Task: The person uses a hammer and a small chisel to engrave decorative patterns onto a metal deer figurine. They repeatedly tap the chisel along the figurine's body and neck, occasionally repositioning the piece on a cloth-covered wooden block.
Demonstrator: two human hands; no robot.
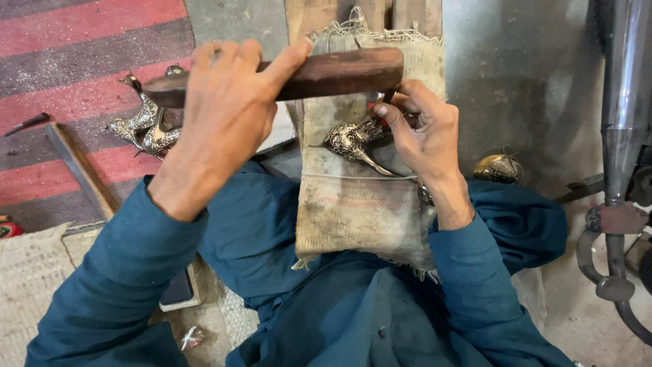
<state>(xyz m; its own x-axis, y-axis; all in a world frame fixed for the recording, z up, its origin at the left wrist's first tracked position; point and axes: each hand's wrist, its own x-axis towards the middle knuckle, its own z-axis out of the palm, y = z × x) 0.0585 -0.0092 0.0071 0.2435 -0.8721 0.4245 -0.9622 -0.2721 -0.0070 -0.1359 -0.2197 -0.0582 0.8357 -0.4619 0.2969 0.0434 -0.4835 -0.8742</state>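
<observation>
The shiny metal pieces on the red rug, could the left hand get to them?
Probably yes, but not freely: the left hand is gripping a wooden block. The shiny metal pieces lie just beside it on the red rug, nothing between.

A small crumpled wrapper (pixel 192 337), silvery with a touch of red, lies on the floor (pixel 577 319) near its lower left stretch, beside the seated person's blue-clad leg. A flat dark slab with a pale border (pixel 178 291), possibly a phone screen, rests just above it, half hidden under the sleeve. No labels or signs show anywhere else.
</observation>
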